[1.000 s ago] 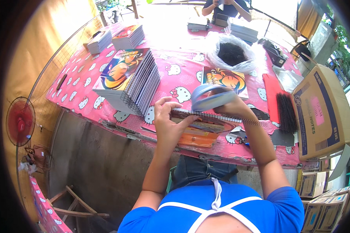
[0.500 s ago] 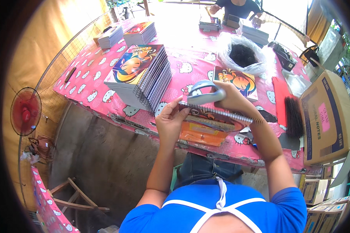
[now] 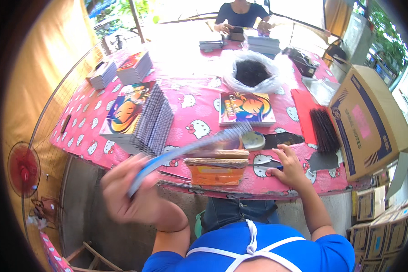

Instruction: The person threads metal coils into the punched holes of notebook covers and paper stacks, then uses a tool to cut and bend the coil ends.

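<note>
My left hand [image 3: 131, 190], blurred by motion, is closed on a spiral notebook [image 3: 186, 152] that is tilted and seen nearly edge-on. My right hand [image 3: 291, 168] is low over the table's near side, thumb and fingers apart around a small dark-handled hand tool [image 3: 273, 166], which looks like pliers or cutters. Whether the fingers touch it I cannot tell. A pale grey-blue rounded tool [image 3: 253, 141] lies just beyond. Between my hands stands an orange block with a wooden top [image 3: 215, 172]. A short pile of notebooks [image 3: 247, 109] with an illustrated cover lies farther back.
Tall notebook stacks [image 3: 138, 118] stand at the left. A plastic bag of black coils [image 3: 251, 72] sits farther back. Loose black coils [image 3: 324, 131], a red strip [image 3: 304, 115] and a cardboard box [image 3: 371, 122] are at the right. Across the table a person [image 3: 242, 20] handles something dark.
My left hand has swung left with the notebook. My right hand has let go of the pale tool, now on the table, and moved down to the dark-handled tool. The view has shifted.
</note>
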{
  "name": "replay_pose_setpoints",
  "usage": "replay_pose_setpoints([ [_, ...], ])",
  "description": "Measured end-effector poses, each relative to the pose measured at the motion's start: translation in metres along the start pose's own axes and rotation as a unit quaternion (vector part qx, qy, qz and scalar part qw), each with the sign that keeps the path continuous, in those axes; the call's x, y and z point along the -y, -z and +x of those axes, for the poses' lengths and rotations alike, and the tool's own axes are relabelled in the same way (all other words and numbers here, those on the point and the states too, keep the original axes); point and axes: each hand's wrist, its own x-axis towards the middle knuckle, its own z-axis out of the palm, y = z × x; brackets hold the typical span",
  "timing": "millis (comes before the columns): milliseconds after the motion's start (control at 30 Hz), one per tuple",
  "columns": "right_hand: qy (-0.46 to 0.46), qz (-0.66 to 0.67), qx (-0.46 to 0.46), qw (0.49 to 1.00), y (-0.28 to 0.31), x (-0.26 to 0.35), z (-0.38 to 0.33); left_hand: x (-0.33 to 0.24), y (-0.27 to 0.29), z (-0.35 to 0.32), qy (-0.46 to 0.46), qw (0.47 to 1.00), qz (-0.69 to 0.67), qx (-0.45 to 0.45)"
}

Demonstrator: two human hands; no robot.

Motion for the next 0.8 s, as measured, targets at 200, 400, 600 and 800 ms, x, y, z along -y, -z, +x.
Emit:
replay_pose_setpoints([
  [200, -0.064, -0.134, 0.052, 0.988, -0.009, -0.019, -0.054, -0.028, -0.009, -0.036, 0.038, 0.952, 0.054, 0.300],
  [400, 0.013, 0.068, -0.090, 0.993, 0.003, 0.000, -0.051, -0.007, -0.028, -0.112, 0.205, 0.934, 0.041, 0.288],
  [600, 0.125, 0.241, -0.086, 0.959, 0.027, 0.107, -0.017, 0.000, -0.032, -0.118, 0.173, 0.941, 0.019, 0.290],
  [800, 0.100, 0.278, -0.022, 0.955, 0.025, 0.105, -0.013, -0.002, -0.033, -0.121, 0.204, 0.941, 0.010, 0.268],
])
